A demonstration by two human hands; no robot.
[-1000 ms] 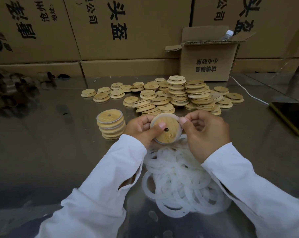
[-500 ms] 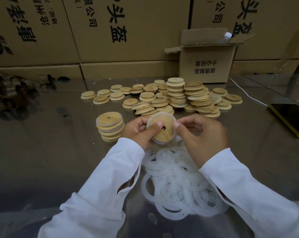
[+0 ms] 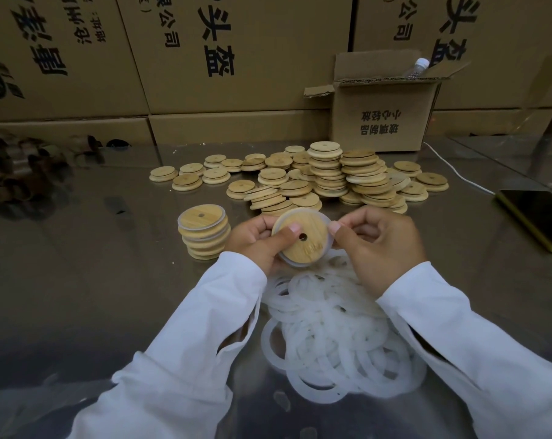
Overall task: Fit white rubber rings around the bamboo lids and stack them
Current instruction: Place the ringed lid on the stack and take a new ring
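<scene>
Bamboo lid [image 3: 303, 240], round with a small hole, gripped by left hand [image 3: 255, 240]; right hand [image 3: 377, 245] pinches its floppy white rubber ring [image 3: 330, 228].

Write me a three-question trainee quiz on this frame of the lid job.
1. True or false: the left hand and the right hand both hold one lid.
2. Fill in: the stack of ringed lids stands to the ____ of that lid.
3. The loose rings lie: A) near the person, below the hands; B) on top of the stack; C) left of the stack.

Key: 1 true; 2 left; 3 A.
</scene>
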